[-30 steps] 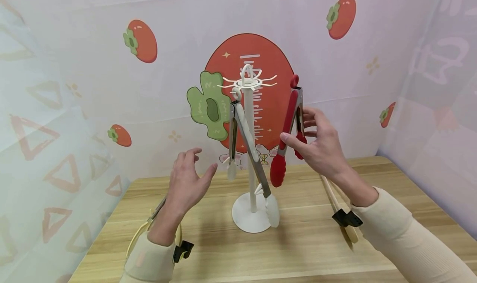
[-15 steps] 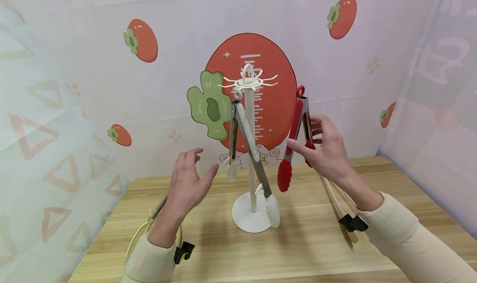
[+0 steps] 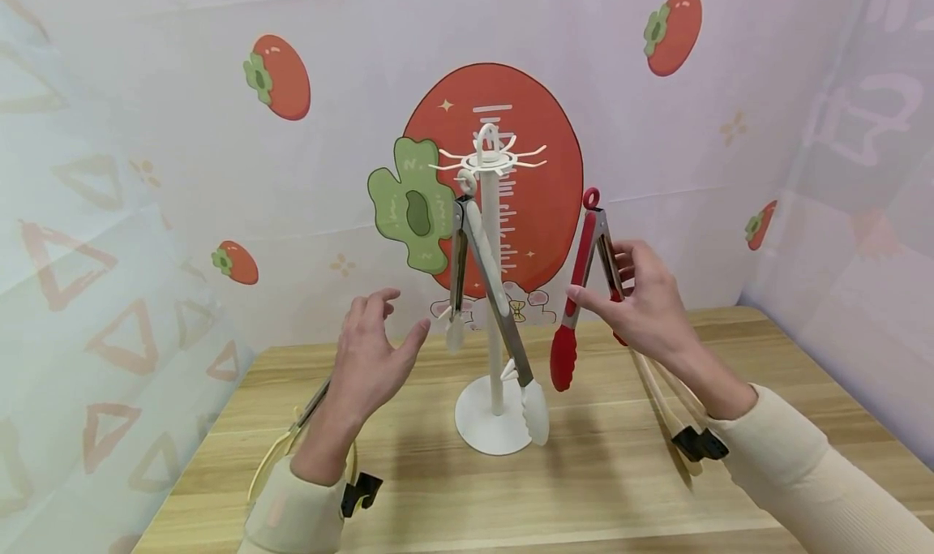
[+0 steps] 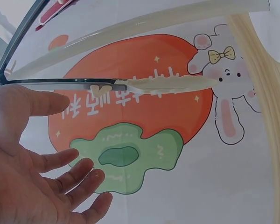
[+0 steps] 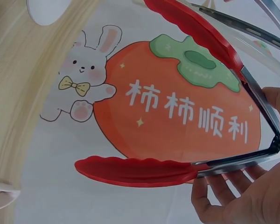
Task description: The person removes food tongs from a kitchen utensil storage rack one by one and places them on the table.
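My right hand [image 3: 649,307] holds a pair of red tongs [image 3: 581,264], thumb on one arm and fingers on the other. Their arms are spread and the red tips [image 5: 140,171] point down, off the table. White tongs [image 3: 487,266] hang spread by their ring from a hook of a white stand [image 3: 477,424], to the left of the red pair. My left hand [image 3: 372,359], nearest to the white tongs, is in the air left of the stand. In the left wrist view, its fingers are apart beside a white tong tip [image 4: 177,86] and hold nothing.
Several hooks [image 3: 531,165] ring the top of the stand. Something with pale yellow loops and a metal part [image 3: 272,461] lies by my left forearm, partly hidden. Long pale tongs-like arms [image 3: 657,388] lie under my right wrist. A printed cloth stands behind the wooden table [image 3: 423,489].
My right hand has moved right and down with the red tongs, away from the stand, and their arms look wider apart. My left hand has barely moved.
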Motion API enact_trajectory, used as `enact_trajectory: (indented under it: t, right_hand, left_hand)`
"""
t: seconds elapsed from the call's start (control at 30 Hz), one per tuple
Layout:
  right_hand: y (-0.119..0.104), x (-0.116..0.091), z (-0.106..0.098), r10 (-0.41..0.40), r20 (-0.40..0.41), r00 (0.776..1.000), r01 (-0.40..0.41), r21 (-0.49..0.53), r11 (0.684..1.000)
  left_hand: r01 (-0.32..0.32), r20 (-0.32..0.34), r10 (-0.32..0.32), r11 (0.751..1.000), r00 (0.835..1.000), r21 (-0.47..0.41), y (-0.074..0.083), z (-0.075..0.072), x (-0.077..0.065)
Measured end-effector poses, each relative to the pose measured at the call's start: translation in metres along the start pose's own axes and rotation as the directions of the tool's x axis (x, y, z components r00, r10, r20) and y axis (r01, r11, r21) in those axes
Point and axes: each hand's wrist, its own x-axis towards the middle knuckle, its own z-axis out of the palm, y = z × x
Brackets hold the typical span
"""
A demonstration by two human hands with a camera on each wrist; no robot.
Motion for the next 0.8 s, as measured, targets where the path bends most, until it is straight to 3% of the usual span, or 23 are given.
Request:
enact_trajectory:
  t: [0.4, 0.8]
  right_hand:
    - [0.009, -0.004, 0.000, 0.065, 0.028, 0.998, -0.061, -0.108, 0.992]
    - [0.016, -0.007, 0.001, 0.183, 0.142, 0.973, -0.142, -0.256, 0.956]
  left_hand:
    - [-0.005, 0.006, 0.005, 1.000, 1.000, -0.002, 0.003, 0.000, -0.001]
    - [-0.011, 0.005, 0.011, 1.000, 1.000, -0.028, 0.010, -0.001, 0.001]
